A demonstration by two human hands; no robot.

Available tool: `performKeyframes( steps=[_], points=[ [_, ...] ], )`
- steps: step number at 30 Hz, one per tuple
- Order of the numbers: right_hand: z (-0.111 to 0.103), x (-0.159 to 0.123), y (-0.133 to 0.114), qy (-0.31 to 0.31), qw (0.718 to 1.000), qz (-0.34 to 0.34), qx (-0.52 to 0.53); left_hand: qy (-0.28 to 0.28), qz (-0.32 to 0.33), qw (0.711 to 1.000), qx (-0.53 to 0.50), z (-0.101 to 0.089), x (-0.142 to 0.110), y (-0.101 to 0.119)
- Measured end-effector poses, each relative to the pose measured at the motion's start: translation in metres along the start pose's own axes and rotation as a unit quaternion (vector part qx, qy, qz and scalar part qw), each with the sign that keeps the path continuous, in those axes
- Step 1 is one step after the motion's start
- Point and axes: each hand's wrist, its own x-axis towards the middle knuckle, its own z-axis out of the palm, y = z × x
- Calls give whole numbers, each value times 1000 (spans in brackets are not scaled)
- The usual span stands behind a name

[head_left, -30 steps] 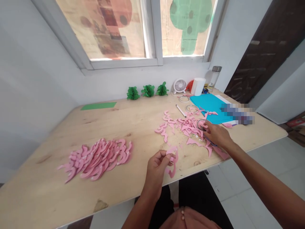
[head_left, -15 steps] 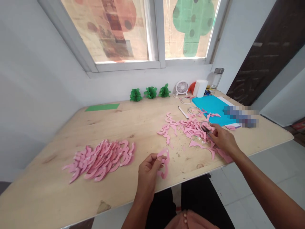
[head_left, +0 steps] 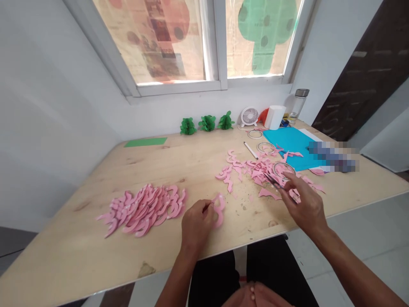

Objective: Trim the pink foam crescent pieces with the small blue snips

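My left hand is closed, pinching a curvy pink paper cutout near the front edge of the table. Between the fingers of my right hand is a pair of small scissors, blades pointing left over a heap of pink paper scraps. My palm hides part of the handles. Left of my left hand lies a thick pile of pink paper cutouts, curved and overlapping. A few wavy pink pieces rest on the wood between the cutout and the scraps.
On the wooden table lie a white pen, a roll of tape, blue sheets and a green strip. Several green paper ornaments, a small fan and a glass bottle stand along the back.
My right hand has brought the scissors a little nearer, off the scraps and towards the front. My left hand has turned with the cutout, its back now more upward. The view has shifted slightly.
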Motion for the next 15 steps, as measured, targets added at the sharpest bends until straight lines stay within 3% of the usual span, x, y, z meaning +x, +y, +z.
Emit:
performKeyframes(
  steps=[3,7,10,15],
  points=[
    [8,-8,-20,-44,979,98,172,-7,22,993,114,1,2,0],
    [20,-18,-41,-67,904,208,367,-12,42,979,197,4,1,-4],
    [24,-21,-54,-76,869,251,419,9,49,979,200,5,1,-8],
    [29,-25,-69,-57,847,271,454,72,64,985,140,-2,-5,-6]
  ],
)
